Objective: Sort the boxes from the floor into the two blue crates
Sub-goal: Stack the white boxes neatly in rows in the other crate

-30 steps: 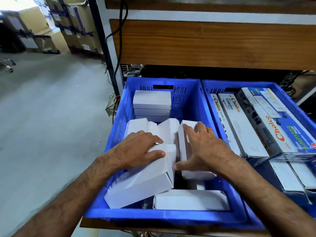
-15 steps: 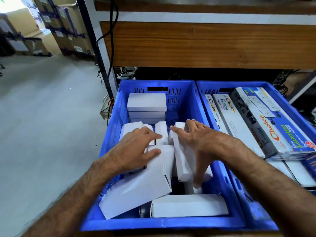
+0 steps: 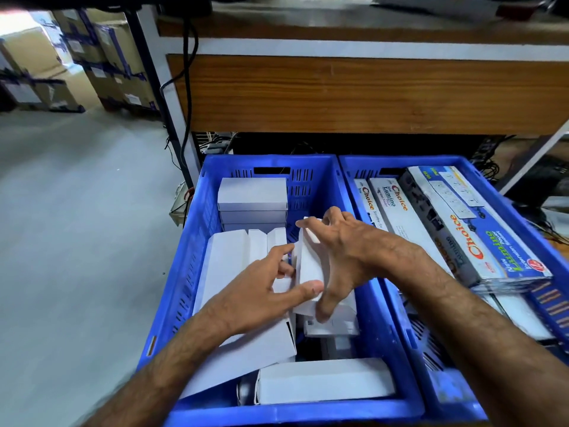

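Observation:
Two blue crates stand side by side under a wooden desk. The left crate [image 3: 320, 180] holds several plain white boxes: a stack [image 3: 252, 194] at the back, upright ones [image 3: 243, 254] at the left, a flat one [image 3: 326, 380] at the front. My right hand [image 3: 345, 251] grips an upright white box [image 3: 309, 266] in the crate's middle, fingers over its top and thumb low on its side. My left hand [image 3: 264, 288] rests on a tilted white box [image 3: 246, 355], thumb pressed against the gripped box. The right crate [image 3: 462, 392] holds printed "Choice Lumino" boxes [image 3: 474, 229].
The wooden desk front [image 3: 369, 94] overhangs the crates' far ends. A black cable [image 3: 187, 87] hangs by the desk leg. Grey floor [image 3: 77, 226] spreads to the left. Taped cardboard cartons [image 3: 101, 57] are stacked at the far left.
My right hand has lifted and closed around the upright white box, tipping it up. My left hand slid right, its thumb now against that box. The view has shifted closer.

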The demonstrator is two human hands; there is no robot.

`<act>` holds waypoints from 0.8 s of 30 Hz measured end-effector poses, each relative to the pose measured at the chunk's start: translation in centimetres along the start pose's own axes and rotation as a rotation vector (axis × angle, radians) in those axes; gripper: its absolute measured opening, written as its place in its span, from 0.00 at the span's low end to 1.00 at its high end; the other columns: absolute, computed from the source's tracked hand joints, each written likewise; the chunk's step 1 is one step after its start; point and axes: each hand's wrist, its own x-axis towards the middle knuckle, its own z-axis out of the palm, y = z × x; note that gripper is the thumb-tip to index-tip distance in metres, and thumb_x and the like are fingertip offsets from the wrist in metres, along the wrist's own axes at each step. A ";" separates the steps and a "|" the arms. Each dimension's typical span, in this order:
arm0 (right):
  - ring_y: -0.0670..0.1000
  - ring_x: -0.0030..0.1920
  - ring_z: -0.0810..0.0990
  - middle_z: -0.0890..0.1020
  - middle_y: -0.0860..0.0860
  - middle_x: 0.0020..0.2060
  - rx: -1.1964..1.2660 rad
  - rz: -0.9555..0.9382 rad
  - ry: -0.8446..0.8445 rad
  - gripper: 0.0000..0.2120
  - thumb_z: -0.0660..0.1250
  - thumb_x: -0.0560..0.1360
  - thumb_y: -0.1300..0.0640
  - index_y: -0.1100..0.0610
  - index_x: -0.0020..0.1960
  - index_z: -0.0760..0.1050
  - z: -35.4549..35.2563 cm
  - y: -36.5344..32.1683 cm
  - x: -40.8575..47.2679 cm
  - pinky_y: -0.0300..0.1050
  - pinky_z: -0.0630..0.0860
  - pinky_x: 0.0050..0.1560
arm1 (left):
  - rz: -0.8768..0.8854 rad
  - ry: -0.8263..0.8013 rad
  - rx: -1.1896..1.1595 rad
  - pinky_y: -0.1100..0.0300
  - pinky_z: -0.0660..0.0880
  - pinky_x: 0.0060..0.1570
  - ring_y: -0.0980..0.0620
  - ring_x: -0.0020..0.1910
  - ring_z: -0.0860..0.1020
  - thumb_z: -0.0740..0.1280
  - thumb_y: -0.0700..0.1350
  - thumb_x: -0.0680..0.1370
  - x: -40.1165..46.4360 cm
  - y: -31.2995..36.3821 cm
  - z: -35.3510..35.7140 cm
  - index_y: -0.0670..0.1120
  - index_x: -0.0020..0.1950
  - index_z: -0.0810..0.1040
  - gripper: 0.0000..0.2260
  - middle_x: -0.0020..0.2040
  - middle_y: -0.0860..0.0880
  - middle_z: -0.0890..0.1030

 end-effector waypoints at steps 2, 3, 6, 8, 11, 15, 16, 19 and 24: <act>0.54 0.64 0.66 0.63 0.52 0.62 0.030 0.004 0.056 0.72 0.76 0.44 0.23 0.41 0.79 0.45 -0.1 0.0 0.1 0.56 0.74 0.68 | -0.037 -0.019 -0.112 0.80 0.70 0.46 0.73 0.54 0.77 0.66 0.79 0.66 0.0 0.5 -0.2 0.67 0.69 0.64 0.35 0.51 0.73 0.78; 0.54 0.63 0.66 0.63 0.52 0.61 0.050 0.007 0.085 0.72 0.76 0.44 0.22 0.42 0.79 0.46 -0.2 -0.1 0.2 0.56 0.74 0.68 | -0.056 -0.034 -0.183 0.78 0.71 0.44 0.70 0.49 0.79 0.68 0.75 0.68 0.2 0.7 -0.3 0.66 0.68 0.64 0.32 0.49 0.70 0.80; 0.55 0.61 0.67 0.64 0.52 0.59 0.081 0.025 0.195 0.72 0.73 0.44 0.20 0.44 0.80 0.46 0.1 -0.6 0.7 0.55 0.73 0.67 | -0.097 -0.013 -0.331 0.72 0.75 0.38 0.64 0.38 0.82 0.73 0.56 0.76 0.6 1.2 -1.0 0.62 0.66 0.68 0.21 0.40 0.60 0.84; 0.56 0.61 0.68 0.65 0.53 0.59 0.140 0.051 0.296 0.72 0.71 0.45 0.19 0.44 0.81 0.46 0.5 -1.1 1.2 0.54 0.72 0.68 | -0.154 0.035 -0.394 0.65 0.79 0.40 0.57 0.38 0.83 0.73 0.50 0.78 0.9 1.6 -2.2 0.59 0.67 0.72 0.20 0.41 0.52 0.84; 0.55 0.64 0.68 0.65 0.52 0.59 0.302 0.080 0.410 0.72 0.66 0.45 0.14 0.44 0.82 0.48 0.6 -1.6 2.1 0.53 0.70 0.69 | -0.235 0.094 -0.546 0.54 0.83 0.48 0.50 0.43 0.85 0.72 0.47 0.79 1.5 1.8 -4.3 0.53 0.67 0.77 0.16 0.50 0.43 0.86; 0.53 0.65 0.68 0.60 0.49 0.61 0.364 0.003 0.388 0.69 0.70 0.48 0.17 0.41 0.81 0.47 0.8 -0.5 3.5 0.52 0.73 0.68 | -0.346 0.275 -0.617 0.54 0.83 0.44 0.50 0.45 0.85 0.70 0.51 0.80 3.1 1.1 -7.0 0.45 0.63 0.81 0.14 0.53 0.43 0.87; 0.52 0.63 0.69 0.58 0.48 0.62 0.379 -0.008 0.376 0.67 0.74 0.52 0.20 0.41 0.81 0.47 1.1 -0.2 4.0 0.52 0.74 0.66 | -0.382 0.317 -0.672 0.57 0.82 0.38 0.51 0.43 0.85 0.69 0.53 0.81 3.7 1.0 -7.5 0.43 0.60 0.82 0.15 0.52 0.43 0.87; 0.53 0.59 0.73 0.60 0.50 0.62 0.436 -0.001 0.497 0.53 0.79 0.66 0.37 0.42 0.81 0.51 2.1 0.5 6.7 0.51 0.78 0.61 | -0.468 0.412 -0.791 0.56 0.81 0.32 0.49 0.41 0.87 0.69 0.56 0.81 6.3 0.5 -8.6 0.43 0.59 0.82 0.18 0.51 0.44 0.88; 0.54 0.57 0.74 0.65 0.51 0.62 0.514 0.085 0.651 0.39 0.73 0.74 0.40 0.41 0.78 0.57 2.8 0.1 11.6 0.50 0.80 0.52 | -0.538 0.649 -0.973 0.42 0.82 0.50 0.39 0.55 0.84 0.72 0.57 0.78 11.8 -0.4 -8.5 0.40 0.67 0.75 0.26 0.59 0.39 0.83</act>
